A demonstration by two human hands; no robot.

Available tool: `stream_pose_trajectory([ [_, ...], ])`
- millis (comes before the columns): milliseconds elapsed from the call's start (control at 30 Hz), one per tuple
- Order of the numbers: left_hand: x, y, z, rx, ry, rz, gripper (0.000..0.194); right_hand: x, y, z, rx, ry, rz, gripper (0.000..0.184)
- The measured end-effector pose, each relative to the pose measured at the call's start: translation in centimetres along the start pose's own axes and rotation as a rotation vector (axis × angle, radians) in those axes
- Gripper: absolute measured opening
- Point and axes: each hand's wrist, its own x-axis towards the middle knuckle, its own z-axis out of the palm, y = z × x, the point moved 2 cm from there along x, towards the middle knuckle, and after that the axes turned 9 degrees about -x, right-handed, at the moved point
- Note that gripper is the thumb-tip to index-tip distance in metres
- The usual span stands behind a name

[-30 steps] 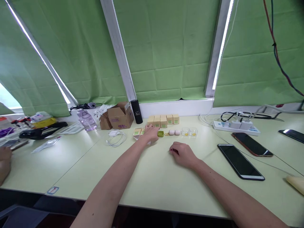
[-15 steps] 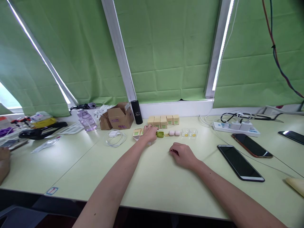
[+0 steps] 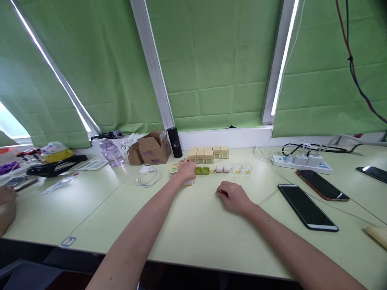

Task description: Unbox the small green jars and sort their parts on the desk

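Observation:
My left hand (image 3: 186, 170) reaches over the small tan boxes at the middle of the table, its fingers stretched out. It covers part of a tan box (image 3: 174, 168) at its left and a white piece (image 3: 189, 183) beneath it; whether it touches them I cannot tell. Just right of its fingers are two olive-green little containers (image 3: 205, 170), then two pale pink ones (image 3: 223, 169) and two clear ones (image 3: 242, 168) with yellow inside. My right hand (image 3: 232, 197) rests on the table, its fingers curled, with nothing visible in them.
Behind stand several tan boxes (image 3: 208, 155), a black cylinder (image 3: 174, 142) and an open cardboard box (image 3: 154, 149). A white cable (image 3: 149, 177) lies left. Phones (image 3: 307, 207) and a power strip (image 3: 302, 163) lie right. Another person's hand (image 3: 6, 207) shows at the left edge.
My left hand has shifted a little to the left, showing more of the olive-green containers. My right hand stays in place.

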Motion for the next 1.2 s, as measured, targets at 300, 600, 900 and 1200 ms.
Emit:
stream_pose_trajectory([
  [300,-0.8,0.3,-0.8,0.020,0.044,0.041,0.078,0.1,0.0,0.1,-0.005,-0.004,0.001,0.021],
  [600,-3.6,5.5,-0.5,-0.107,0.120,0.197,0.053,0.1,-0.1,-0.1,-0.023,-0.018,0.001,0.021],
  [900,-8.2,8.8,1.7,-0.168,0.110,0.317,0.028,0.1,0.0,-0.1,-0.039,-0.012,-0.016,0.022],
  [1200,-8.9,8.6,2.2,-0.191,0.083,0.303,0.019,0.1,-0.2,0.0,-0.062,-0.026,0.002,0.022],
])
